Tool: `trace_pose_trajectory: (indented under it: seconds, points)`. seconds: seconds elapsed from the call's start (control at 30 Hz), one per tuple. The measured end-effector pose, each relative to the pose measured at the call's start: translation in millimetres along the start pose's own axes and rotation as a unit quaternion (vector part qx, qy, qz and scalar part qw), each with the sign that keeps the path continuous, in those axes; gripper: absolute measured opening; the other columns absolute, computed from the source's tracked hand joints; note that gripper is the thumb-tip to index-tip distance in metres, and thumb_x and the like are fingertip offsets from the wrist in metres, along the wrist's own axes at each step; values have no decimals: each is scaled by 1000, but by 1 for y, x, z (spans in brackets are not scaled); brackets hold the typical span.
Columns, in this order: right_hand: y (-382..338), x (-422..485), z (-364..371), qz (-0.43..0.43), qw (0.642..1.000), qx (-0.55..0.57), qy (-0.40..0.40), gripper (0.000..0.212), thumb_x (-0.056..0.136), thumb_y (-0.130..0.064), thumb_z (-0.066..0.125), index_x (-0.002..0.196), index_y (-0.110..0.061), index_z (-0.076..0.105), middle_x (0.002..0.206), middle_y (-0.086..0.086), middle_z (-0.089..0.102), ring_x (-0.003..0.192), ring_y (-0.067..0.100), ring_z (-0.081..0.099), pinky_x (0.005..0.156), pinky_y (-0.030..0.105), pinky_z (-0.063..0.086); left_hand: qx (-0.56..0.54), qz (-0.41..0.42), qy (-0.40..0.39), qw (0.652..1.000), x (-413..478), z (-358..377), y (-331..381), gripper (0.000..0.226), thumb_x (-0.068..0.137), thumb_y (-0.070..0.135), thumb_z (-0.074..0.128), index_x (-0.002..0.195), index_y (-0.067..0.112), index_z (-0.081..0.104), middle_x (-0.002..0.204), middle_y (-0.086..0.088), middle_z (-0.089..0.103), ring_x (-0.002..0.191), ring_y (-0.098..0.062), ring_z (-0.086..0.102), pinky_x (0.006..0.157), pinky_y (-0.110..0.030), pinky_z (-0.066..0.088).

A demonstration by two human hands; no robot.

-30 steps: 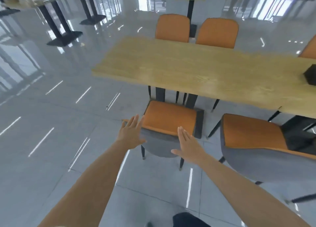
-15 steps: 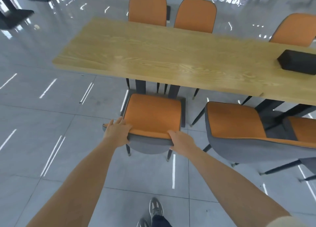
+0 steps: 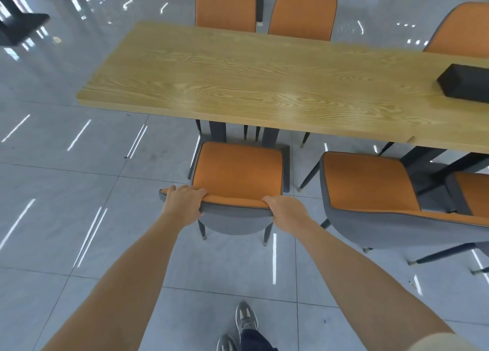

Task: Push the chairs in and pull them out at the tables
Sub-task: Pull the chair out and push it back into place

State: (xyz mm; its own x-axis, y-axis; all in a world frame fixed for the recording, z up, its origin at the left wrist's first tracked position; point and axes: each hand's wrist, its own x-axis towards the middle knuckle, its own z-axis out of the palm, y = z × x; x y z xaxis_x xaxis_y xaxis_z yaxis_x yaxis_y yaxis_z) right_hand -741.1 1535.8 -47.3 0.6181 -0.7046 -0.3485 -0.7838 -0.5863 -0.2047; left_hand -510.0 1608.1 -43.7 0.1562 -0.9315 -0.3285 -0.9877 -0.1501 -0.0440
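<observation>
A person's left hand (image 3: 184,205) and right hand (image 3: 287,214) curl over the backrest of the orange chair (image 3: 238,173) at the table's (image 3: 238,86) near edge, toward its left corner; an uneven shove could skew it into the neighbouring chair (image 3: 370,186) or, seemingly, the table's base.

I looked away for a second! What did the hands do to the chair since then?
Both hands reached forward and took hold: the left hand and right hand now grip the chair by its backrest top. It seems not to have shifted; the table and black box stayed put.
</observation>
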Motion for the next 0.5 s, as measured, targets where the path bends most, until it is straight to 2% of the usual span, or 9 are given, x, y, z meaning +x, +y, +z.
trace_pose_trajectory:
  seconds: [0.07,0.23,0.33,0.4,0.5]
  points:
    - [0,1,-2,-5,1000,5,5,33,85,5,45,112,-12,55,98,11,65,87,31,63,75,41,54,3,-3,-5,1000,1,-1,1,38,86,23,55,124,25,52,118,0,62,115,-24,54,101,-42,36]
    - [-6,-11,6,-16,1000,-6,-21,27,85,6,45,107,-8,52,97,12,62,74,25,53,65,36,44,3,14,-27,1000,-6,14,-3,36,89,26,55,124,26,52,119,1,62,114,-22,54,102,-41,36]
    - [-6,-13,6,-14,999,-11,-44,22,89,-6,54,110,-8,48,101,12,61,81,27,58,70,37,48,3,22,-23,999,-8,16,-3,39,87,33,59,124,25,51,120,2,61,115,-21,54,101,-38,38]
    - [-6,-12,1,-10,996,0,-86,39,89,-23,60,122,-11,43,110,11,59,94,28,60,79,39,51,3,32,-30,999,-9,12,-4,46,85,40,62,126,24,49,122,2,59,117,-20,52,102,-37,38]
    - [-7,-14,-10,-7,990,33,-140,70,89,-45,55,144,-16,21,136,9,47,116,29,52,96,43,47,-11,51,-44,998,-16,5,-3,69,84,51,60,141,23,34,138,1,47,129,-20,42,109,-38,32]
